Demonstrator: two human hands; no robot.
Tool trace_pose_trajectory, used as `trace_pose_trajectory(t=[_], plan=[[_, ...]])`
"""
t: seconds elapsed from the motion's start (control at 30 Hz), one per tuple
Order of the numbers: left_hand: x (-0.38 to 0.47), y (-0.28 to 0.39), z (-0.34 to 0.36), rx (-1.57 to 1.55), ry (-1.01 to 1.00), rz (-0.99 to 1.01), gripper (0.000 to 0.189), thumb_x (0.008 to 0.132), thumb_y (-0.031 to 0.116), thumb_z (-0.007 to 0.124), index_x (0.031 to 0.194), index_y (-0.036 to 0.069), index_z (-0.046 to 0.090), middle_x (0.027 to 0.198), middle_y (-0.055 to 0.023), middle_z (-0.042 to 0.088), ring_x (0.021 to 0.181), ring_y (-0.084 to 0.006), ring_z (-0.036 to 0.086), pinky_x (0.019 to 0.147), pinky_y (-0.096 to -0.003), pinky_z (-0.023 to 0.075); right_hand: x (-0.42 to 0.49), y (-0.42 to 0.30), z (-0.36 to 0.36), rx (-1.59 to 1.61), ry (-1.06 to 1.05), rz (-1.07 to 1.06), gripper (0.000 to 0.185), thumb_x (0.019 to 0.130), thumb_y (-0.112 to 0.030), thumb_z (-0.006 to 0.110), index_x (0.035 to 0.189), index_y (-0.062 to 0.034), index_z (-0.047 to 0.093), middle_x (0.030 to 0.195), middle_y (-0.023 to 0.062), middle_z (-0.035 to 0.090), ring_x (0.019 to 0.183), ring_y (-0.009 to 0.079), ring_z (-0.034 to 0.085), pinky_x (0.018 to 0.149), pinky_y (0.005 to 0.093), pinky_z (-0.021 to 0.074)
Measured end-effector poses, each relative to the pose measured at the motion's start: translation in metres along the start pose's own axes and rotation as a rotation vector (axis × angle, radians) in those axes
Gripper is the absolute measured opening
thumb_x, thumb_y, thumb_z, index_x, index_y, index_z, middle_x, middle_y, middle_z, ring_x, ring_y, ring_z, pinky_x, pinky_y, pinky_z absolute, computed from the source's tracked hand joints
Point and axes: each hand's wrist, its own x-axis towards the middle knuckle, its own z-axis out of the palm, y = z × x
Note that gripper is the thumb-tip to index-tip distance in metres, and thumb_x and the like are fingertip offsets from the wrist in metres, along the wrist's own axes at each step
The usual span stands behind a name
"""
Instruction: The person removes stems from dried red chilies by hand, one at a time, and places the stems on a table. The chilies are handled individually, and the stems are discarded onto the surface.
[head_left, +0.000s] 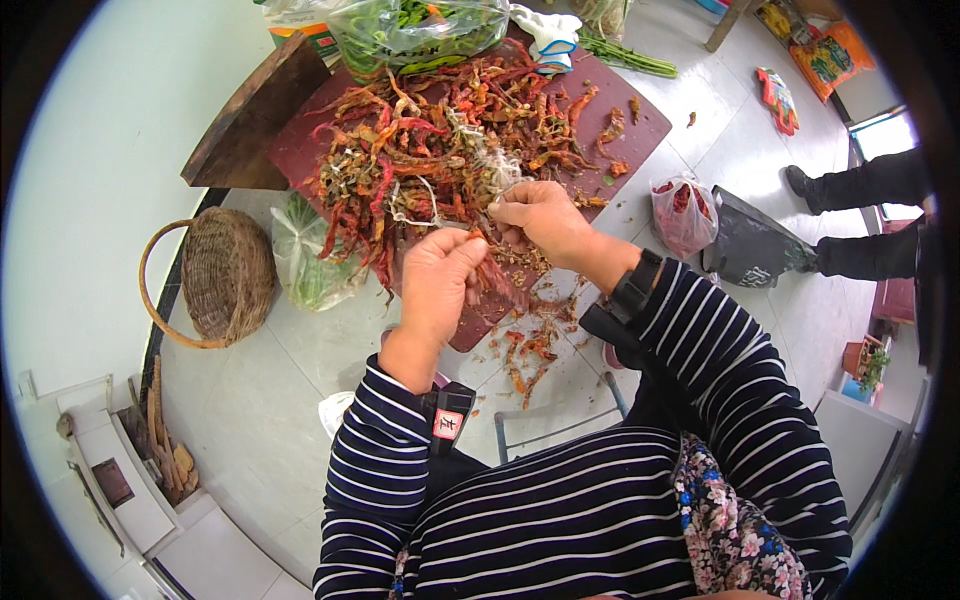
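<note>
A heap of dried red chili peppers (420, 142) covers much of a dark red tabletop (634, 135). My left hand (439, 274) pinches a dried chili pepper (491, 274) at the table's near edge; its lower part is blurred. Close beside it, my right hand (551, 221) has thumb and forefinger drawn together. What lies between those fingertips is too small to tell. White string (431, 196) loops over the peppers beyond my left hand. A tangle of pale fibres (499, 171) lies just past my right fingertips.
Green peppers fill a plastic bag (420, 37) at the far side, with white gloves (553, 37) beside it. A wicker basket (225, 274) stands left. Bagged red peppers (684, 214) and a black bag (750, 240) sit right, near another person's legs (870, 180). Pepper scraps (529, 352) litter the floor.
</note>
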Motion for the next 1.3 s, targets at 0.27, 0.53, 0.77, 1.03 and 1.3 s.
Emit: trace_pose_trajectory(t=[0.27, 0.53, 0.77, 1.03, 1.3], plan=[[-0.002, 0.006, -0.010, -0.031, 0.121, 0.177, 0.009, 0.090, 0.012, 0.061, 0.086, 0.004, 0.058, 0.062, -0.0007, 0.054, 0.047, -0.0073, 0.046, 0.043, -0.0200, 0.0381, -0.035, -0.019, 0.000, -0.072, -0.376, 0.091, 0.024, 0.084, -0.015, 0.068, 0.095, 0.0057, 0.062, 0.077, 0.0088, 0.066, 0.061, 0.0140, 0.062, 0.055, 0.0253, 0.0498], [-0.011, 0.009, -0.006, -0.055, -0.074, 0.038, 0.011, 0.088, 0.012, 0.062, 0.085, 0.003, 0.055, 0.066, -0.0043, 0.055, 0.048, -0.0122, 0.049, 0.045, -0.0246, 0.0409, -0.043, -0.021, 0.001, -0.041, -0.398, 0.011, 0.016, 0.086, -0.005, 0.062, 0.097, 0.0071, 0.060, 0.076, 0.0100, 0.066, 0.061, 0.0163, 0.065, 0.056, 0.0266, 0.0519], [-0.012, 0.012, -0.005, -0.283, -0.008, 0.035, 0.012, 0.089, 0.012, 0.061, 0.084, 0.003, 0.055, 0.068, -0.0066, 0.056, 0.050, -0.0156, 0.050, 0.046, -0.0264, 0.0403, -0.045, -0.023, -0.001, 0.103, -0.447, 0.025, 0.016, 0.090, -0.005, 0.054, 0.103, 0.0021, 0.059, 0.085, 0.0089, 0.068, 0.069, 0.0151, 0.066, 0.057, 0.0219, 0.0488], [-0.016, 0.014, -0.005, -0.346, -0.028, 0.046, 0.013, 0.091, 0.014, 0.058, 0.084, 0.004, 0.056, 0.069, -0.0064, 0.056, 0.051, -0.0157, 0.049, 0.051, -0.0311, 0.0420, -0.043, -0.017, -0.001, 0.196, -0.399, 0.057, 0.016, 0.089, -0.005, 0.052, 0.103, 0.0017, 0.057, 0.083, 0.0101, 0.068, 0.067, 0.0169, 0.067, 0.057, 0.0229, 0.0479], [-0.016, 0.012, -0.009, -0.319, -0.086, 0.040, 0.009, 0.089, 0.005, 0.054, 0.097, 0.001, 0.058, 0.071, -0.0089, 0.055, 0.053, -0.0174, 0.048, 0.053, -0.0330, 0.0424, -0.040, -0.010, -0.005, 0.286, -0.356, 0.145, 0.014, 0.092, -0.006, 0.049, 0.101, 0.0014, 0.055, 0.083, 0.0110, 0.065, 0.068, 0.0177, 0.065, 0.058, 0.0261, 0.0499]])
